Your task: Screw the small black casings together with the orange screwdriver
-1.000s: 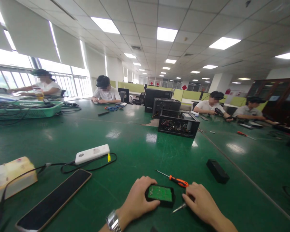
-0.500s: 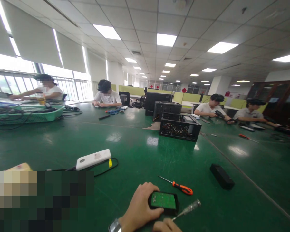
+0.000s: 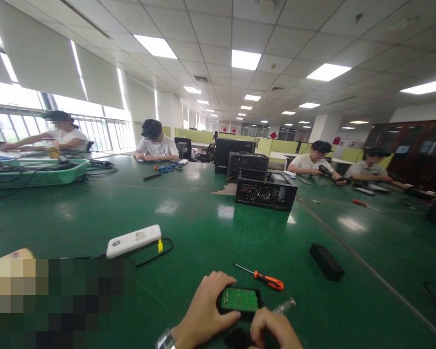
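Note:
My left hand (image 3: 212, 310), with a watch (image 3: 166, 339) at the wrist, grips a small black case (image 3: 245, 315) by its left side. A green circuit board (image 3: 240, 299) lies face up in that case. At the case's lower right corner is my right hand (image 3: 274, 329), its fingers curled in; what they hold, if anything, is hidden. Just behind the right hand shows the clear handle of a screwdriver (image 3: 286, 305), its shaft covered. An orange and black screwdriver (image 3: 269, 280) lies beyond the case. Something dark (image 3: 238, 338), too unclear to name, is below the case.
A black block (image 3: 327, 261) lies to the right. On the left is a white power bank (image 3: 134, 241) with a black cable. Open computer cases (image 3: 265, 191) stand farther back, and a green basket (image 3: 54, 177) of cables sits far left. Several people work around the table.
My right hand has come up from the lower edge to the case's lower right corner, now partly covering the clear screwdriver. My left hand keeps its grip. The view has shifted slightly right.

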`<state>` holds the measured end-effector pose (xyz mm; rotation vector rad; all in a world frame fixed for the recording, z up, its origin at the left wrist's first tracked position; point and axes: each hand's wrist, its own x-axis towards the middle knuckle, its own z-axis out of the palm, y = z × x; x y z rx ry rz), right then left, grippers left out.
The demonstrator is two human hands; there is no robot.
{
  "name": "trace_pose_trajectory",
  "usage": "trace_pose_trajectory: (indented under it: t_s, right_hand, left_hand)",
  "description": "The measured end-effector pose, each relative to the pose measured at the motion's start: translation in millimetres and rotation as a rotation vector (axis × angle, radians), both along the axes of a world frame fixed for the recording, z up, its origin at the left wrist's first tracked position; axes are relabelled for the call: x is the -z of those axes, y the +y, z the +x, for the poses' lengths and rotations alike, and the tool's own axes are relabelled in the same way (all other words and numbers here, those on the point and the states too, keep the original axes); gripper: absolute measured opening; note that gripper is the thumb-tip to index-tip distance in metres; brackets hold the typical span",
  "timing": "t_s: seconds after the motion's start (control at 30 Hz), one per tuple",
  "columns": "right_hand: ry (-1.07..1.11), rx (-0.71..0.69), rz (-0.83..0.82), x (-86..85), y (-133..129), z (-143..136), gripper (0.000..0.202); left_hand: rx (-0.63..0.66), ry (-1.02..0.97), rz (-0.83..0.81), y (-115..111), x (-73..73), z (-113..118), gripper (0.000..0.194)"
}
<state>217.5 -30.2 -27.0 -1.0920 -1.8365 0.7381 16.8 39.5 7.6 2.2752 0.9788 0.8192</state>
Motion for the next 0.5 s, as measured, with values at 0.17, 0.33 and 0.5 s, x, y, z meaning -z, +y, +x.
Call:
trace_pose_trajectory:
  t_s: [0.17,0.33,0.5]
  right_hand:
    - [0.543,0.364,-0.204,-11.9,3.4,16.5,0.044]
    - [0.553,0.368,-0.224,-4.1,4.5,8.5,0.038]
    - [0.477,0.339,-0.174,7.4,-2.8,-10.7,0.053]
  left_hand:
    - [0.11,-0.053,0.086,-6.2,-7.5,2.4,0.042]
    - [0.188,-0.107,0.119,-14.9,-10.2,10.0,0.034]
    - [0.013,-0.217,0.028,-17.1,-2.7,15.6,0.024]
